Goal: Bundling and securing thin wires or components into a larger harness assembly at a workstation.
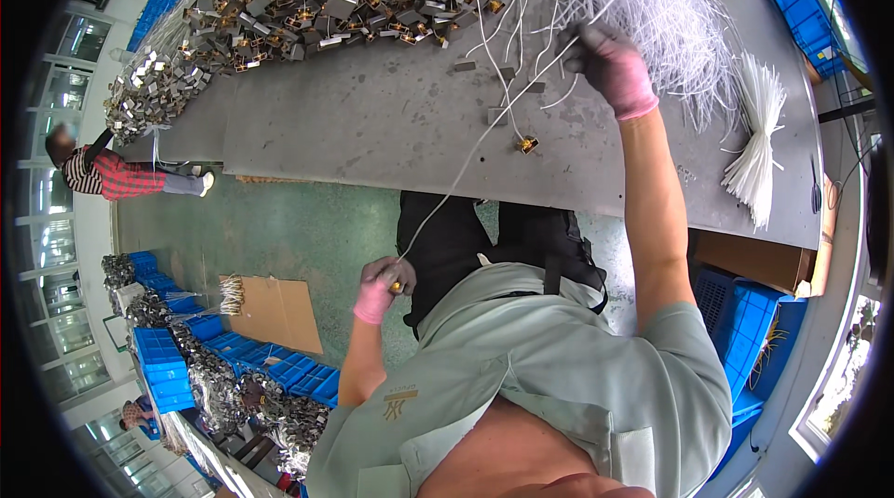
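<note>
My left hand (384,279), in a pink and grey glove, is held low in front of the table, closed on one end of a white cord (449,194). A small brass-coloured part shows at its fingers, mostly hidden. The cord runs up across the table edge to my right hand (607,65), gloved alike, whose fingers are closed on it beside a loose heap of white plastic strands (666,23). A copper-coloured coil piece (527,144) lies on the grey table (354,116) below the right hand, with a few small grey blocks near it.
A big pile of grey square parts with copper coils (340,5) covers the table's far left. At right lies a tied bundle of white strips (759,135). A person in a red plaid apron (130,177) stands at the left end. Blue crates (163,368) line the floor.
</note>
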The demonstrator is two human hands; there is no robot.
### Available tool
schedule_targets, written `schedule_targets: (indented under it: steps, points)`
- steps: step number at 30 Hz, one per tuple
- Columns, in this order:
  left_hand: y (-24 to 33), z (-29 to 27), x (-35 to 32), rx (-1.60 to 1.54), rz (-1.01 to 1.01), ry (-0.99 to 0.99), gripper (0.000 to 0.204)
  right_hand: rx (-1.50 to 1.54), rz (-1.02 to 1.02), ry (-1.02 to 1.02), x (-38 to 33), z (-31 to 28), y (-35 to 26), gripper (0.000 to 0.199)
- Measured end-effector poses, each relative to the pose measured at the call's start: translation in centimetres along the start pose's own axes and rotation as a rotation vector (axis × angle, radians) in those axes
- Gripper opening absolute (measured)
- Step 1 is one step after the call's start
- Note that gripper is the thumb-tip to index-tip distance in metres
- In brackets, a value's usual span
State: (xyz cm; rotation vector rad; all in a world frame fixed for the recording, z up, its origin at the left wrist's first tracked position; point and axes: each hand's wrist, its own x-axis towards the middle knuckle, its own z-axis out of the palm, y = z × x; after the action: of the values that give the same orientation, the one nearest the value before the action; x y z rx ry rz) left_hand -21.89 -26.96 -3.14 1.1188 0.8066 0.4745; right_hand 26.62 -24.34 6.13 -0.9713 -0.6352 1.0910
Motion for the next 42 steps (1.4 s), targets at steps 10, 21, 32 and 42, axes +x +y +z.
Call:
schedule_targets:
  steps: [10,21,32,42]
  points:
    - [1.3,4.8,7.4,0.776,0.074,0.276,0.049,-0.448,0.008,0.042,-2.1,5.5,0.6,0.028]
    - [6.9,11.6,16.7,0.548,0.524,0.21,0.04,-0.628,0.107,-0.119,-5.7,8.5,7.1,0.026]
    - [10.7,16.3,28.7,0.65,0.505,0.184,0.015,-0.599,0.023,0.279,-1.2,0.3,4.4,0.029]
    - [13.4,19.1,32.6,1.084,0.523,0.128,0.043,-1.302,0.269,0.283,1.3,-2.6,3.8,0.051]
